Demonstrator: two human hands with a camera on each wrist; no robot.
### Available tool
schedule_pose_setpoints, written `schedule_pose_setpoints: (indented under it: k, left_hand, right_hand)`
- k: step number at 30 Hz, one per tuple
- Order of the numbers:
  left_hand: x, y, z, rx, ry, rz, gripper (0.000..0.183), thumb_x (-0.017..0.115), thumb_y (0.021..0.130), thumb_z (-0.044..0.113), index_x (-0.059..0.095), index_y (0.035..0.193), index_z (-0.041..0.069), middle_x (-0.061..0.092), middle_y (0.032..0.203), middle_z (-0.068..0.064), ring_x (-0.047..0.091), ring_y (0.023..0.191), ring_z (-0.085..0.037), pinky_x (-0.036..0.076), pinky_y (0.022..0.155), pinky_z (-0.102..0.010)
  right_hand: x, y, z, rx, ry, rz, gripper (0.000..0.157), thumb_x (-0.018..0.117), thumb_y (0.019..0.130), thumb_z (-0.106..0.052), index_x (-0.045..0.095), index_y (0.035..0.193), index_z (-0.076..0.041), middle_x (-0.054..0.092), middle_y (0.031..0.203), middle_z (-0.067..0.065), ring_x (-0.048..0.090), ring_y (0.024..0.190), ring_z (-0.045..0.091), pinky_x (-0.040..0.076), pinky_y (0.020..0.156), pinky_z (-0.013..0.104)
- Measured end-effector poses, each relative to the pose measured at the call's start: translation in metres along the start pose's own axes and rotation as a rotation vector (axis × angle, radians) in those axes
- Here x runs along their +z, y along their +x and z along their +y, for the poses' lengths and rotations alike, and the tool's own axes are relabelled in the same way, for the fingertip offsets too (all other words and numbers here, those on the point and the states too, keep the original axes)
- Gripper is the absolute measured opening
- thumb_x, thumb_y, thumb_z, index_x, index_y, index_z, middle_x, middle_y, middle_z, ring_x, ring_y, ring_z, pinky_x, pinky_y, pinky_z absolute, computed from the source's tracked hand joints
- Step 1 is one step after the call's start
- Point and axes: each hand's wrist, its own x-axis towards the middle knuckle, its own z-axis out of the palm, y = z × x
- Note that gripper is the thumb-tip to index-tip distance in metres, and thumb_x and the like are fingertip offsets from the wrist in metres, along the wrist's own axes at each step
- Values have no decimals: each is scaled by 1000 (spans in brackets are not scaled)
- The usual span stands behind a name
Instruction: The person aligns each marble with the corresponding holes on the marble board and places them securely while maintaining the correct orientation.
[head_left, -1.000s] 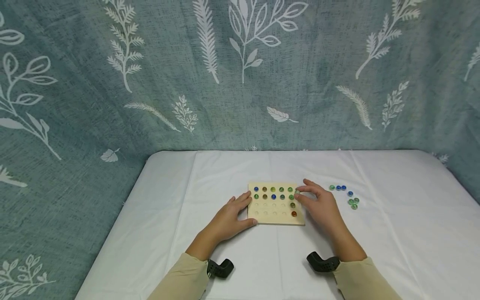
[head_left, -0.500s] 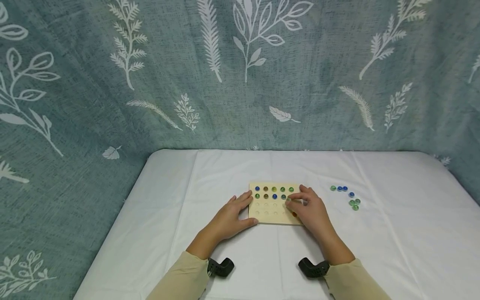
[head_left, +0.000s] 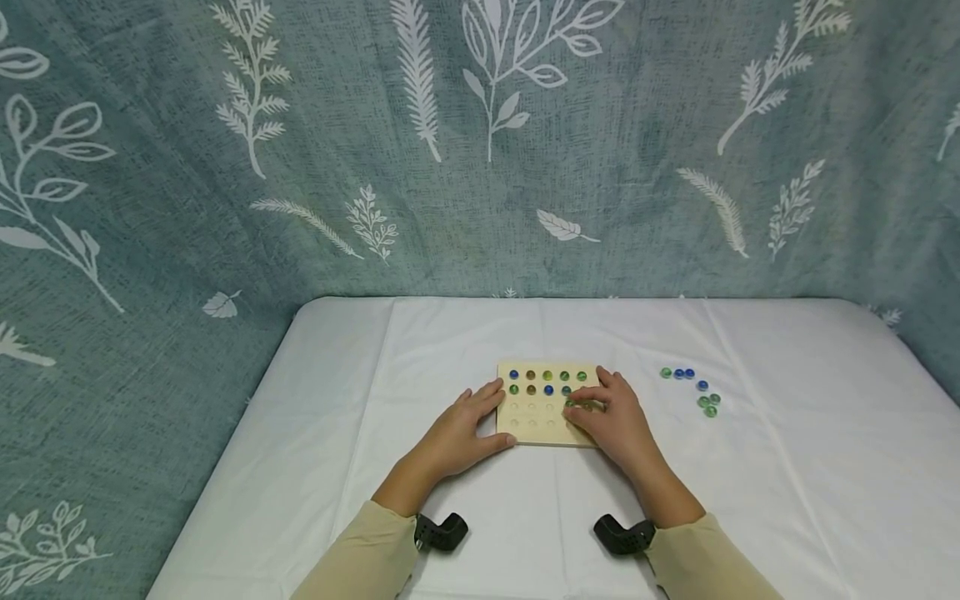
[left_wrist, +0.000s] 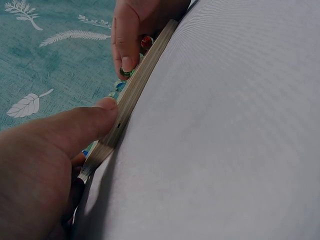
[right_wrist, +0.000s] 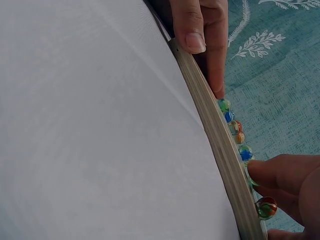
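Seven loose marbles (head_left: pixel 702 386), four green and three blue, lie on the white cloth (head_left: pixel 787 500) to the right of the wooden board (head_left: pixel 534 435), well apart from it. The board lies flat near the middle of the cloth, in front of the person. I read its layout from the head view: five seated marbles (head_left: pixel 547 376) fill the farthest row, four show in the second row, and shallow hollows (head_left: pixel 532 407) show at the left of the two nearest rows.

Left hand (head_left: pixel 459 437): spread wide, fingers at the board's left edge, thumb apart and touching the near left corner.

Right hand (head_left: pixel 618 417): narrow, thumb and index finger pinching a green marble (head_left: pixel 569 405) at the third row. I cannot tell whether that marble is seated in its hollow. Just beside it, another marble (head_left: pixel 587 407) is partly covered by the fingers.

My right wrist view shows a red and green marble (right_wrist: pixel 266 207) at the board's near edge, beside the right hand. Each arm wears a beige sleeve (head_left: pixel 360 554) and a black wrist device (head_left: pixel 442 534). Behind the cloth I see a blue-green curtain (head_left: pixel 637 125) printed with white leaves.
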Motion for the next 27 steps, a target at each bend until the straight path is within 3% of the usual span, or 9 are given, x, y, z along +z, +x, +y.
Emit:
schedule_pose_setpoints:
  k: [27]
  left_hand:
    - [1, 0, -2, -4, -2, -2, 78, 71, 88, 45, 40, 152, 12, 28, 162, 5, 25, 149, -13, 17, 126, -38]
  right_hand:
    - [0, -2, 1, -13, -26, -11, 24, 74, 86, -19, 76, 106, -6, 23, 161, 20, 9, 150, 43, 13, 118, 68]
